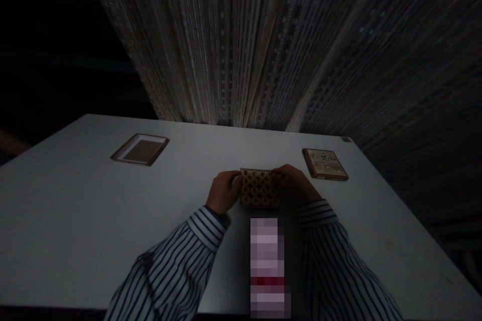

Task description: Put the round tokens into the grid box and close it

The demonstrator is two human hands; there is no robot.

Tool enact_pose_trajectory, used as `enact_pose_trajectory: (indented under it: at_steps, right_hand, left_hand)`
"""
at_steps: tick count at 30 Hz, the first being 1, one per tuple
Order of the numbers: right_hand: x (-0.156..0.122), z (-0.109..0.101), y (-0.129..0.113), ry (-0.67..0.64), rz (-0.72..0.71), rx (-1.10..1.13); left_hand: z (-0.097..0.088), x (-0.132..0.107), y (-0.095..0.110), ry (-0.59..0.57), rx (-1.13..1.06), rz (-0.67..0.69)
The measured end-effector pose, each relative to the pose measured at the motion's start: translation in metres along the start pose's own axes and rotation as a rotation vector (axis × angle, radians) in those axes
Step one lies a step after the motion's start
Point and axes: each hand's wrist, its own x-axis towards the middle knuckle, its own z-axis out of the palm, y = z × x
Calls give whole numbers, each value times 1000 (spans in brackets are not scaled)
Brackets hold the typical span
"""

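A small wooden board filled with several round patterned pieces lies on the white table, straight in front of me. My left hand curls against its left side, fingers bent at the edge. My right hand grips its right side, fingers folded over the top right corner. Both sleeves are white with dark stripes. The scene is dim, and what the fingertips touch is hard to make out.
An empty shallow box tray with a white rim lies at the back left of the table. A flat printed box lid lies at the back right. Tall stacks of striped material rise behind the table.
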Motion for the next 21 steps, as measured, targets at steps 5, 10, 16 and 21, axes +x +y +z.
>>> enact_pose_trajectory:
  at_steps: [5,10,16,21]
  right_hand:
    - [0,-2,-2,1,1,9]
    - [-1,-1,0,-2,17,-7]
    - [-1,-1,-2,-6,13,-8]
    - [0,-2,-4,-20,27,-17]
  left_hand:
    - [-1,0,1,-10,21,4]
    - [-1,0,2,-12,42,-12]
    - [-1,0,2,-16,43,-23]
    - [-2,1,3,-28,48,-17]
